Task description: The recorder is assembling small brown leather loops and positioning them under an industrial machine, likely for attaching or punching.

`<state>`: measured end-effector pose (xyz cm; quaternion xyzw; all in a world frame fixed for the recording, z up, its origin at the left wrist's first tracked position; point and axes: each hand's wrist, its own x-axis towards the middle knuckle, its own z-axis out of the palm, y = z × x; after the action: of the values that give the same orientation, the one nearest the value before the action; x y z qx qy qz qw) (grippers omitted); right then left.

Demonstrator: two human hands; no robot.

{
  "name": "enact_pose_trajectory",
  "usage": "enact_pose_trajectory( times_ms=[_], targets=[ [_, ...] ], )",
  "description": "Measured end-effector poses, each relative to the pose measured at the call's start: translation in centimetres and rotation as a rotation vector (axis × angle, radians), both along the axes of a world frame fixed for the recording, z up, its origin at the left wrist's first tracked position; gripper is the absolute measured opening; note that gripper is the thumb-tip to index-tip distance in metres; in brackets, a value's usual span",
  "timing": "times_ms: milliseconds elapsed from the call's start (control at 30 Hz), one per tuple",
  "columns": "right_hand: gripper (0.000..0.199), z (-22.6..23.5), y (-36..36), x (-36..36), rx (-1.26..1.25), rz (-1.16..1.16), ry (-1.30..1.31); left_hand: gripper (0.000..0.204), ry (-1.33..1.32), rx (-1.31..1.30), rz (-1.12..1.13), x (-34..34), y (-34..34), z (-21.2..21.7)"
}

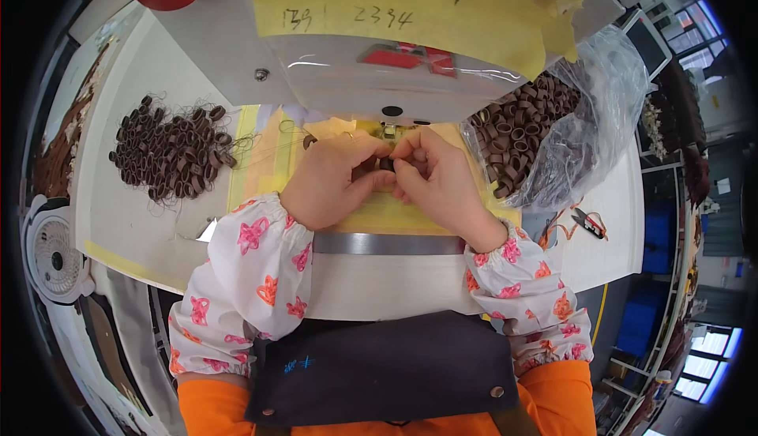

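Brown elastic band loop [384, 165] sits at the counter's centre under the sewing machine head [379, 57], pinched by left hand [332, 179] and right hand [438, 183] fingers. Finished-looking loops [170, 155] heap at nine o'clock; a clear plastic bagful [525, 132] waits at three o'clock. The needle is hidden.

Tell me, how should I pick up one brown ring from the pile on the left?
Pinch a loose ring at the edge of the brown ring pile by its band, coming from above. The rings lie tangled with stray threads, so an outer one probably lifts free most easily.
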<state>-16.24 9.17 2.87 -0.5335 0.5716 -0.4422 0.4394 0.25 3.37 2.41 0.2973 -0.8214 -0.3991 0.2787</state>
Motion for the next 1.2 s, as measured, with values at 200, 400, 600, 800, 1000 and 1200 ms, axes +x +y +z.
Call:
enact_pose_trajectory(
  times_ms=[200,400,600,800,1000,1200],
  targets=[
    [0.015,0.1,0.8,-0.1,-0.310,0.108,0.320,0.020,0.044,0.156,0.038,0.5,-0.9,-0.2],
    [0.015,-0.8,0.3,0.2,-0.671,0.048,0.461,0.025,0.084,0.295,0.034,0.3,-0.9,0.3],
    [0.015,-0.4,0.3,0.2,-0.454,0.001,0.352,0.021,0.016,0.108,0.046,-0.1,-1.1,0.3],
    [0.014,-0.3,-0.3,-0.6,-0.236,-0.056,0.235,0.021,0.018,0.182,0.092,-0.1,-1.1,-0.5],
    [0.014,-0.1,-1.2,-0.7,-0.326,-0.116,0.437,0.020,-0.014,-0.006,0.213,-1.0,-1.0,-0.5],
    [0.007,-0.5,-2.0,-1.2,-0.460,-0.100,0.496,0.021,-0.131,-0.037,0.294,-1.6,-1.5,-0.7]
  ],
)
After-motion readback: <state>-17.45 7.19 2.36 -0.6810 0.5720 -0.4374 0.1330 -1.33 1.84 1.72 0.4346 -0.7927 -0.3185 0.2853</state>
